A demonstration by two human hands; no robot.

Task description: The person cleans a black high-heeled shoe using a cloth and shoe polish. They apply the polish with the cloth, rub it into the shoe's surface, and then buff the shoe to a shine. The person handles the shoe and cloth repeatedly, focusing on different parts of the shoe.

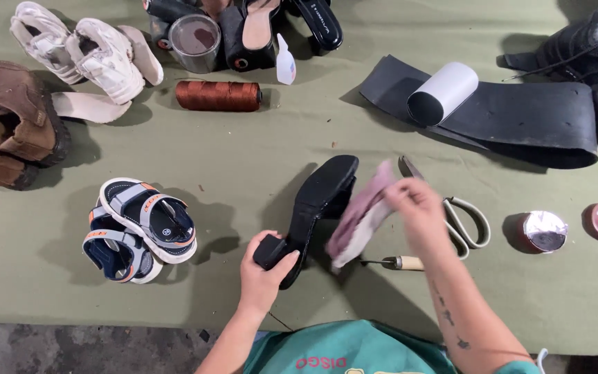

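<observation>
My left hand (pixel 263 273) grips the block heel of a black high-heeled shoe (pixel 323 197), which is held sole-up above the green table (pixel 243 149). My right hand (pixel 418 206) holds a pinkish-grey cloth (pixel 360 216) against the side of the shoe; the cloth is blurred by motion. Scissors (pixel 459 215) with pale handles lie just behind my right hand. An awl with a wooden handle (pixel 401 262) lies under the cloth.
A pair of blue and grey sandals (pixel 136 228) lies at the left, brown boots (pixel 12 125) and white sneakers (pixel 84 48) at the far left. A brown thread spool (pixel 217 95), a black rubber sheet (pixel 520 114) with a white roll (pixel 443 92), and two tins (pixel 541 230) lie around.
</observation>
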